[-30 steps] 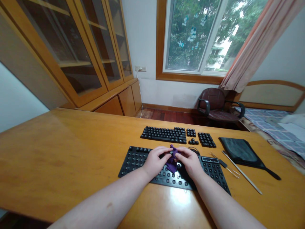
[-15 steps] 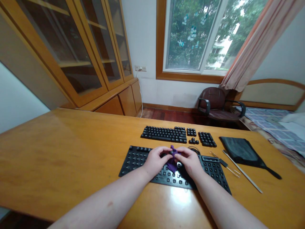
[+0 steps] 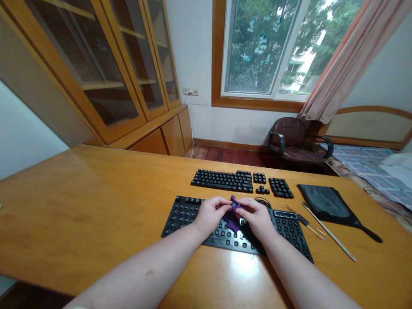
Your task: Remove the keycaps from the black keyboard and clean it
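Note:
Over the middle of a black keyboard (image 3: pixel 180 219), its switches mostly bare of keycaps, both my hands meet with fingers pinched. A purple cloth (image 3: pixel 233 222) is gripped between them, its lower end hanging down toward the switches. My left hand (image 3: pixel 208 216) pinches the cloth's left side with thumb and forefinger. From the other side, my right hand (image 3: pixel 258 218) holds the cloth with thumb and fingers. Something small and dark shows in the cloth at my fingertips, too small to name surely. Behind the keyboard, loose black keycaps (image 3: pixel 222 180) lie laid out in keyboard order.
Right of the keyboard lie a wire keycap puller (image 3: pixel 302 220), a thin pale stick (image 3: pixel 331 233) and a black pouch (image 3: pixel 328 205) with a strap. A coiled cable (image 3: pixel 263 201) sits behind the keyboard. Past the wooden desk (image 3: pixel 96 206) stands an armchair (image 3: pixel 289 133).
My fingers have shifted slightly on the purple cloth, and my left fingertips sit a little differently. The whole view has moved a touch; the objects on the desk stay in place.

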Demonstrator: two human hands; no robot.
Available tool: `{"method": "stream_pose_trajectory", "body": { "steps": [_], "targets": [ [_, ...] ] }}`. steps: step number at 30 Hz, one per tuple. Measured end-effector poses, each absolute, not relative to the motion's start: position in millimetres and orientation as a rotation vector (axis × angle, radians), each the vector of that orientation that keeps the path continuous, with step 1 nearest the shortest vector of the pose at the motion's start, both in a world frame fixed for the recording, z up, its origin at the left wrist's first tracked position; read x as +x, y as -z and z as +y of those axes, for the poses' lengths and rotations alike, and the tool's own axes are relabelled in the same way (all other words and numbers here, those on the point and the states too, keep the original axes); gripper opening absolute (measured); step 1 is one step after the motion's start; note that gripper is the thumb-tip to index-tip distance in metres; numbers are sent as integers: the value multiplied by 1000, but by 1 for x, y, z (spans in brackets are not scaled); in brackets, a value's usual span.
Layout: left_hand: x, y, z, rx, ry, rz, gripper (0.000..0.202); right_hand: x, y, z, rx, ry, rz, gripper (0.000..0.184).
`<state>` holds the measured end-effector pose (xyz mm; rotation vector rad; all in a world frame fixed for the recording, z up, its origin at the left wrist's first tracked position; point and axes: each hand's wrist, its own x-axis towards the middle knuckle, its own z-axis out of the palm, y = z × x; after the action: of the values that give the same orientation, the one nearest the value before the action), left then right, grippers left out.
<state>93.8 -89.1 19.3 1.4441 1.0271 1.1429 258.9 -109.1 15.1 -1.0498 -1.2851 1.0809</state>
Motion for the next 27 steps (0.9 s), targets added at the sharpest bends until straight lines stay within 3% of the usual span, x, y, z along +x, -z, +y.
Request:
{"method": "stream_pose_trajectory", "body": {
  "steps": [8, 27],
  "targets": [
    [95, -26, -91, 1413, -1080, 1052, 8, 260, -17, -109, -1060, -973, -1378, 8],
    [95, -24, -91, 1409, -1045, 1021, 10, 262, -17, -107, -1059, -1091, -1338, 16]
  ]
}}
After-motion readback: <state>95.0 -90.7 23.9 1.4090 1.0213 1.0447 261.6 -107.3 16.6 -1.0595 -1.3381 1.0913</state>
